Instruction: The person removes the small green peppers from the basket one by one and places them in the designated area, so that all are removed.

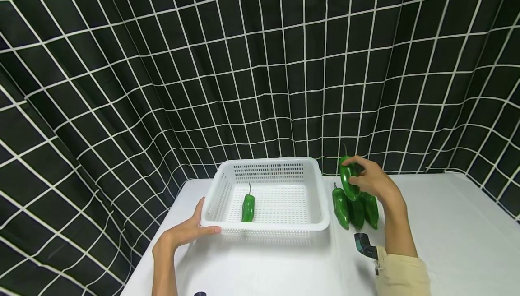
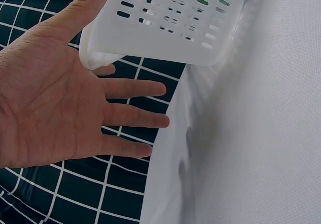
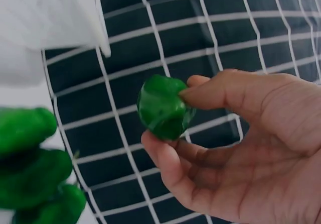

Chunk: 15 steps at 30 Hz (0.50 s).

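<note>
My right hand (image 1: 371, 179) pinches a long green chili pepper (image 1: 348, 179) between thumb and fingers, its thin stem pointing up. In the right wrist view the rounded end of this pepper faces the camera. Below it, three more green peppers (image 1: 340, 207) lie side by side on the white table. My left hand (image 1: 188, 229) rests at the near left corner of a white plastic basket (image 1: 268, 227), thumb along the front rim. The other fingers (image 2: 135, 117) extend straight and spread past the corner. One green pepper (image 1: 248, 207) stands inside the basket, toward its left.
A white cloth covers the table (image 1: 451, 237). Behind and to the left hangs a black curtain (image 1: 260, 61) with a white grid. A dark wrist mount (image 1: 365, 245) juts from the right sleeve (image 1: 402, 271).
</note>
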Each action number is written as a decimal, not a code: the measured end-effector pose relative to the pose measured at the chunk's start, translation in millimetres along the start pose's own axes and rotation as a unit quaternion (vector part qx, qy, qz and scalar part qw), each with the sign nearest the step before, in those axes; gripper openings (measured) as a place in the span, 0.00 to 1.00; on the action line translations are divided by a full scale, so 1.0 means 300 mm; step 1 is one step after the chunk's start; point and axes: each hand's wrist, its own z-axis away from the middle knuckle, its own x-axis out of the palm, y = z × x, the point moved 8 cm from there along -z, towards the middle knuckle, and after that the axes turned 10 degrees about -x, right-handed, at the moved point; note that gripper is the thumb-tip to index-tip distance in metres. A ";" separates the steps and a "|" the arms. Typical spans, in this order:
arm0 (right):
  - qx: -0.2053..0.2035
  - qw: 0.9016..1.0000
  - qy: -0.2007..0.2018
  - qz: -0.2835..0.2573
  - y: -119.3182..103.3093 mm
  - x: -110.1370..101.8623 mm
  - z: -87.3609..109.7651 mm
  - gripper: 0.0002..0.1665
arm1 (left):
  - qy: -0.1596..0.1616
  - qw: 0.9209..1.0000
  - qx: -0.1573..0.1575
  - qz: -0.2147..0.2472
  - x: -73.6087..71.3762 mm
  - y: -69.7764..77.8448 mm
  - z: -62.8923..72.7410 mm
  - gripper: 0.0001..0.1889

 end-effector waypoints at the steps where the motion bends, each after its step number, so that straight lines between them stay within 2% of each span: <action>1: 0.004 1.000 0.005 0.000 0.019 -0.013 0.006 0.32 | 0.001 1.000 0.000 -0.001 0.001 0.000 0.000 0.63; 8: 0.071 0.997 0.019 0.019 0.161 -0.094 0.047 0.40 | 0.001 1.000 0.006 0.000 0.000 0.006 -0.001 0.65; 15: 0.138 0.989 -0.003 0.049 0.278 -0.122 0.088 0.45 | -0.001 1.000 0.008 0.003 -0.003 0.006 -0.001 0.64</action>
